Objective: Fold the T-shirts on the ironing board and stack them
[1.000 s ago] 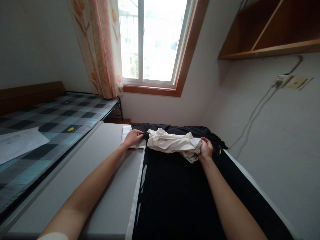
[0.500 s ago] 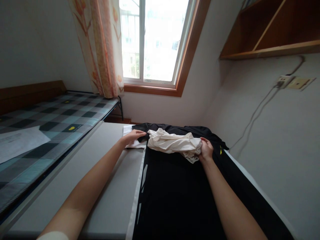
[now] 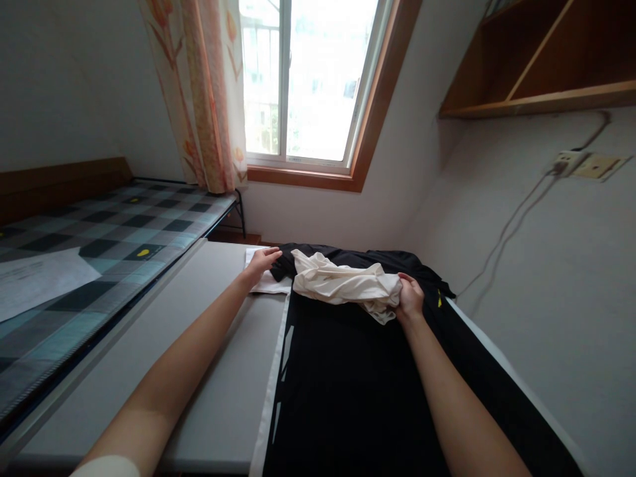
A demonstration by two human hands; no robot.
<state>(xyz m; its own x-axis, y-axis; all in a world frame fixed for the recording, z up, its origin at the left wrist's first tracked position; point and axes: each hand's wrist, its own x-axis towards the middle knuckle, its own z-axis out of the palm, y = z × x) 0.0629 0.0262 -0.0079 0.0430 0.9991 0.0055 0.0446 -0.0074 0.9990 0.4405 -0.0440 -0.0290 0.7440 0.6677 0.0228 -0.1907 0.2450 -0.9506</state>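
A crumpled off-white cloth (image 3: pixel 342 281) lies across the far part of a large black cloth (image 3: pixel 348 384) with a pale strip along its left edge. My right hand (image 3: pixel 410 295) is closed around the cloth's right end. To its left, my left hand (image 3: pixel 263 260) pinches a corner of dark bunched fabric (image 3: pixel 284 265), apart from the off-white cloth. That dark fabric runs behind the off-white cloth. Beneath my left hand is a folded white piece (image 3: pixel 271 285), partly hidden by it.
A light grey tabletop (image 3: pixel 218 371) carries the cloths. On the left stands a bed with a checked mattress (image 3: pixel 169 222) and a paper sheet (image 3: pixel 44 278) on it. Ahead is a window (image 3: pixel 318 86) with a curtain (image 3: pixel 209 99); a wooden shelf (image 3: pixel 541 99) and socket (image 3: pixel 566 161) are at right.
My left hand has moved a little left and up, drawing the dark fabric's corner away from the off-white cloth. My right hand stays at the cloth's right end.
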